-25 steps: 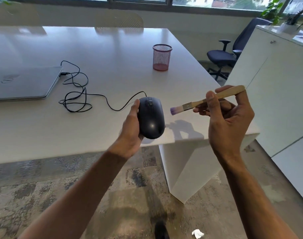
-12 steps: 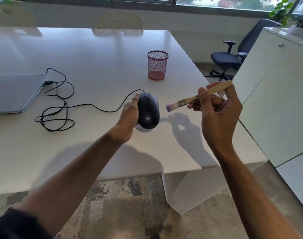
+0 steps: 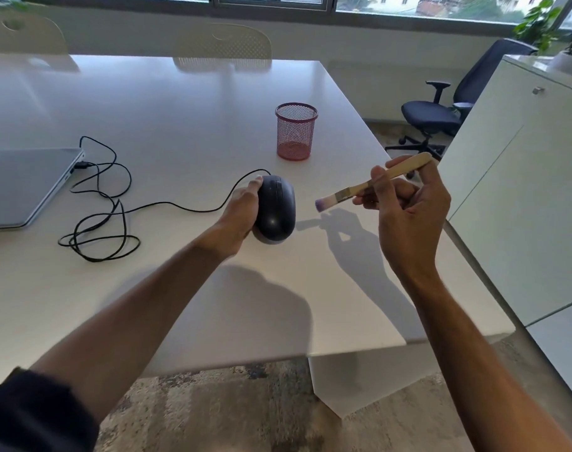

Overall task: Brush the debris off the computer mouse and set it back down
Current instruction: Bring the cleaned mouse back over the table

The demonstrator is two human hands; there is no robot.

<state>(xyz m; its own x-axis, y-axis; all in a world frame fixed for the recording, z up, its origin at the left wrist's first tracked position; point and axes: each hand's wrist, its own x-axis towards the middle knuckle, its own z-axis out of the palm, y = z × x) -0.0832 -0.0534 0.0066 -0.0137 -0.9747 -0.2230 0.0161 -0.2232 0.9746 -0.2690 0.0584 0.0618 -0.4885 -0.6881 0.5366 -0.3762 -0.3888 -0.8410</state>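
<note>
My left hand [image 3: 240, 212] grips a black wired computer mouse [image 3: 275, 208] from its left side, low over the white table [image 3: 186, 125]; whether the mouse touches the tabletop I cannot tell. Its black cable [image 3: 108, 207] trails left in loose loops to a closed grey laptop [image 3: 23, 187]. My right hand [image 3: 408, 210] holds a small wooden-handled brush [image 3: 372, 184] with purple-tipped bristles. The bristles point left and hang a short gap to the right of the mouse, not touching it.
A pink mesh pen cup [image 3: 296, 132] stands behind the mouse. A white cabinet [image 3: 519, 190] runs along the table's right side. A dark office chair [image 3: 441, 109] sits beyond it, and two pale chairs [image 3: 232, 40] stand at the table's far edge.
My left hand has carried the mouse forward from past the table's near edge to low over the tabletop. The brush hand moved along with it, keeping its gap to the right.
</note>
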